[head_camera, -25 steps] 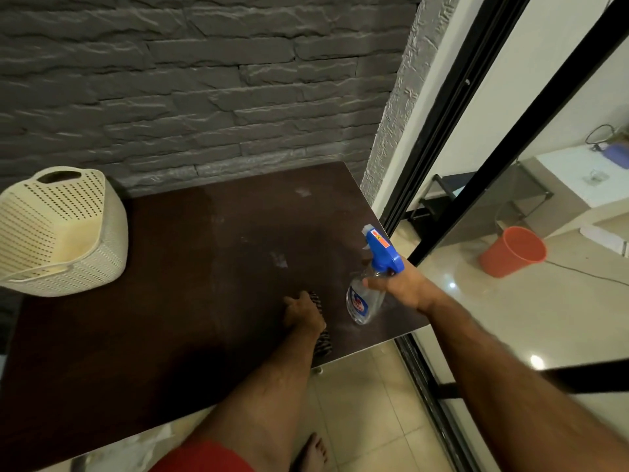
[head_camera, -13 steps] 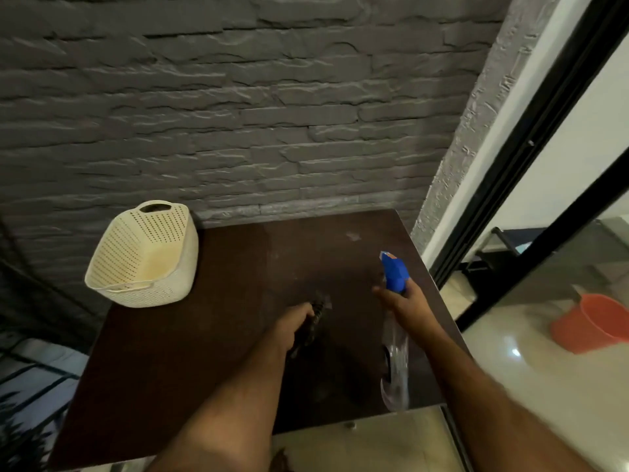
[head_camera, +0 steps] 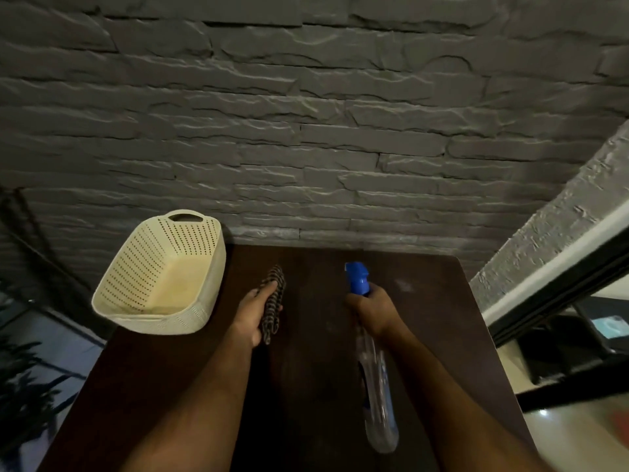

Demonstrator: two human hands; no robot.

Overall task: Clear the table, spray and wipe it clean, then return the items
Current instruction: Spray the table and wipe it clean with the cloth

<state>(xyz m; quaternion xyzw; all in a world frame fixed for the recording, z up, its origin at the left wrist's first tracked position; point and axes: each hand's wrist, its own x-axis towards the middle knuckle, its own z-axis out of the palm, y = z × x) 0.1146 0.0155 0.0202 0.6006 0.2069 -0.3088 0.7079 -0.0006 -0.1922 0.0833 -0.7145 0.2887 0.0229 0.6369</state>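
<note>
Head view: the right hand (head_camera: 372, 310), which a second ago gripped the spray bottle (head_camera: 376, 386) standing at the table (head_camera: 442, 335) edge, now holds it raised and aimed over the tabletop, while the left hand (head_camera: 253, 313) clutches the patterned cloth (head_camera: 274, 301) beside the cream basket (head_camera: 163, 277), so spraying looks imminent.

Item count, head view: one dark brown wooden table (head_camera: 425, 335); one cream perforated plastic basket (head_camera: 163, 277) with a single handle slot visible; one clear plastic spray bottle with blue trigger head (head_camera: 377, 396); one dark patterned cloth (head_camera: 274, 301); two bare hands, one left hand (head_camera: 252, 315); one right hand (head_camera: 372, 310).
</note>
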